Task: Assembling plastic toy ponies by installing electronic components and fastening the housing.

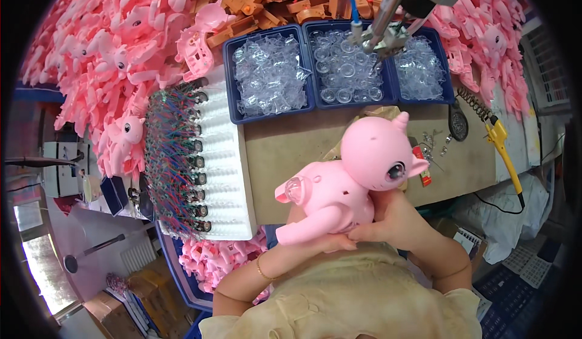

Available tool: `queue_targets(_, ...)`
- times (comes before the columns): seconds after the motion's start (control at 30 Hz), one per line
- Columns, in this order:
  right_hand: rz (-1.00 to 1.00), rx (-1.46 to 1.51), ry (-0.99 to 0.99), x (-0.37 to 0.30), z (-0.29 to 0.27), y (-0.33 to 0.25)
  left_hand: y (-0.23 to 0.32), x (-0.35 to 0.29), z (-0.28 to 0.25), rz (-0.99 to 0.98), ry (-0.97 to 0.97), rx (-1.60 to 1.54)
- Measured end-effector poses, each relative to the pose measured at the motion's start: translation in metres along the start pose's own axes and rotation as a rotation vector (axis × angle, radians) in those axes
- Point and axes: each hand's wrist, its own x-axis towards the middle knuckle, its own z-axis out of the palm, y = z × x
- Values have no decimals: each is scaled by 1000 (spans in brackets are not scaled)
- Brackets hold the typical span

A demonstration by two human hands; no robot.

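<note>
Both hands grip a pink toy unicorn (348,184) above the tabletop (291,151): the left hand (327,242) closes under its belly, the right hand (388,218) wraps its rear below the head. Beyond sit three blue trays (233,84) of clear plastic parts, with a yellow soldering iron (500,139) lying to the right

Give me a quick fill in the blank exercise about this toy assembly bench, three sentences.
1. Both hands hold a pink toy ____ with a horn.
2. The three blue trays hold ____ plastic parts.
3. The soldering iron at the right has a ____ handle.

Missing words: unicorn; clear; yellow.
</note>
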Motion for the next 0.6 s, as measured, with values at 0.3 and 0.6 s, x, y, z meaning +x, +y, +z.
queue_targets(0.3,61,-145,-58,-11,-21,1,19,7,-7,313,-143,793)
queue_targets(0.6,-806,-600,164,2,-15,-44,25,-9,11,486,126,897)
